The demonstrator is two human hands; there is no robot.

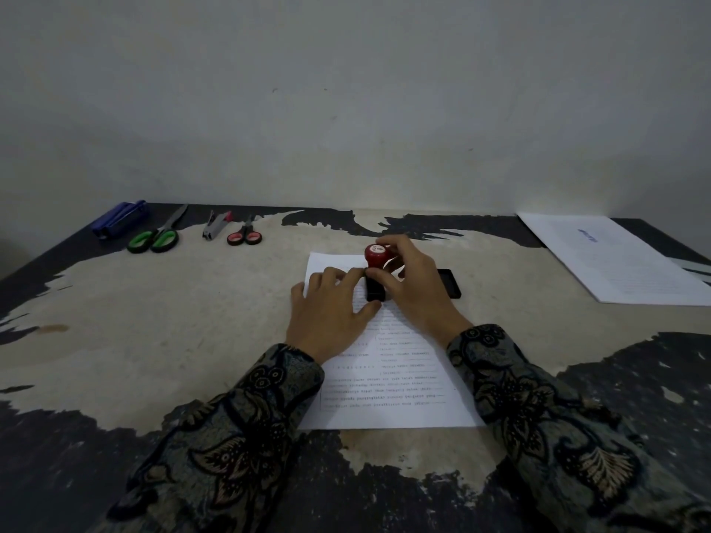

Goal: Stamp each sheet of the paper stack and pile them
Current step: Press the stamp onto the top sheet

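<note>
Stamp (375,269), with its red round knob on top and a black rectangular base, stands upright on the upper part of a printed sheet (388,378) that lies flat in the middle of the bench (173,321). The knob's top carries a small pale label, too small to read. The sheet is white, filled with lines of dark typed text, its far left corner bare.

The right hand (413,286) curls its fingers (388,242) round the red knob, thumb on the near side, gripping it from above and from the right. The left hand (331,313) lies flat on the sheet just left of the stamp, fingers straight and slightly spread, their tips touching the stamp's black base; the thumb points toward the base from below. Both forearms reach in from the near edge in dark patterned sleeves (238,425), and they cover the sheet's lower corners.

Just right of the right hand a black ink pad (452,282) lies on the bench, partly hidden by the hand. Farther right, well apart, a pile of white sheets (623,259) lies at an angle near the bench's far right corner, with a small blue heading on top. Along the far left edge lie a blue stapler (119,219), green-handled scissors (157,236), a grey staple remover (213,225) and small red-handled scissors (245,234). The bench's surface is worn, pale in the middle with dark patches round the edges, and a plain pale wall (346,90) rises behind it.
</note>
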